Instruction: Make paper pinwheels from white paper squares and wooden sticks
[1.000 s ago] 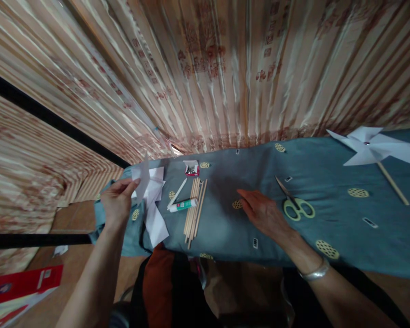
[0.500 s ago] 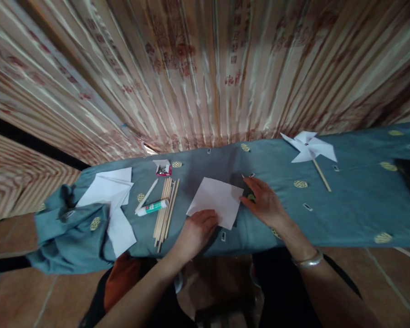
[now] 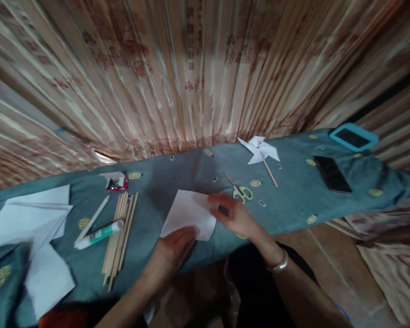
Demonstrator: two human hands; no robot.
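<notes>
A white square sheet of paper [image 3: 187, 213] lies on the blue-grey cloth [image 3: 287, 200] in front of me. My left hand [image 3: 171, 253] rests flat at the sheet's near corner, fingers stretched out. On the sheet's right edge is my right hand [image 3: 232, 215], fingers extended over the paper; a silver bracelet circles its wrist. Green-handled scissors [image 3: 239, 191] lie just beyond the right hand.
A finished white pinwheel on a stick [image 3: 259, 151] lies at the back. Left of the sheet are wooden sticks [image 3: 119, 237], a glue stick [image 3: 99, 234], a white pencil, a small box of pins [image 3: 115, 182] and loose white sheets [image 3: 30, 214]. Two phones [image 3: 331, 174] lie at the right. A striped curtain hangs behind.
My left hand carried a sheet from the stack at the left and laid it down in front of me. Both hands are now on it. My view has swung to the right.
</notes>
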